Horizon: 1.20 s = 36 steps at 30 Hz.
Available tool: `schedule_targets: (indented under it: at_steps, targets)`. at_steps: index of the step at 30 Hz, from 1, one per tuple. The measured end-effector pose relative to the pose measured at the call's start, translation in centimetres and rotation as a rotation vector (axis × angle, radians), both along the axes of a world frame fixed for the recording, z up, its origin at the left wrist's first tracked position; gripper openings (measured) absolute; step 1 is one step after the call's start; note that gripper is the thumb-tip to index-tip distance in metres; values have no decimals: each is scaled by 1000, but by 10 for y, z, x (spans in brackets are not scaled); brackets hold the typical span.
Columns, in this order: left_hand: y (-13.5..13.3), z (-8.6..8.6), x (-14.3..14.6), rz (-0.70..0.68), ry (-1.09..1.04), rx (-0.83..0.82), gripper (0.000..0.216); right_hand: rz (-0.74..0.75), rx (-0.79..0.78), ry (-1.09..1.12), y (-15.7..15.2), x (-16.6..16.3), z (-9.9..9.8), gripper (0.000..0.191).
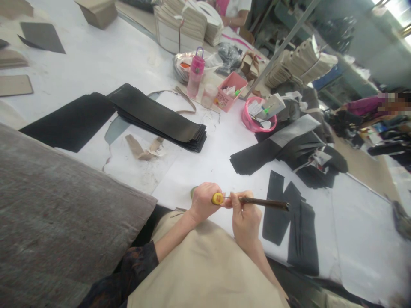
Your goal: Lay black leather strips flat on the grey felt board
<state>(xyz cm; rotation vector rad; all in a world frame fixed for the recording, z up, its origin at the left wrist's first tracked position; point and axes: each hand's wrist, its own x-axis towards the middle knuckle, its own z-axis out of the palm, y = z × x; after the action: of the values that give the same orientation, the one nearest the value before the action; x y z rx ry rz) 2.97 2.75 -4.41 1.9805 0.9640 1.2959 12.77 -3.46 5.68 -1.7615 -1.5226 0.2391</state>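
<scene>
My left hand (205, 197) is wrapped around a yellow-and-green tool handle (218, 198); its green end shows behind the knuckles. From the yellow end a thin metal shaft (227, 197) runs toward the other hand. Between the thumb and fingers of my right hand (246, 218) is a slim dark brown stick (268, 203), pointing right. Whether shaft and stick touch is hidden by the fingers. Both hands are close together over the table's front edge. Flat black strips (273, 209) lie just right of my right hand.
A stack of black strips (157, 113) lies beyond my hands, near brown scraps (144, 147). Farther back stand a pink bottle (195, 75), a pink box (229, 92) and a pink basket (260, 124). A grey-brown board (64, 222) covers the left front. Other people sit behind.
</scene>
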Motion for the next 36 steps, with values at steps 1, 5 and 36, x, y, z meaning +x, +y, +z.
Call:
schedule_targets:
  at_steps: [1,5,36]
  targets:
    - [0,0,0,-1,-5,-1,14,4,1,3,1,0,0,19]
    - [2,1,0,1,-13,-5,16,23,14,-29,2,1,-1,17]
    - [2,0,2,45,19,23,17,16,151,119,-7,-6,26,9]
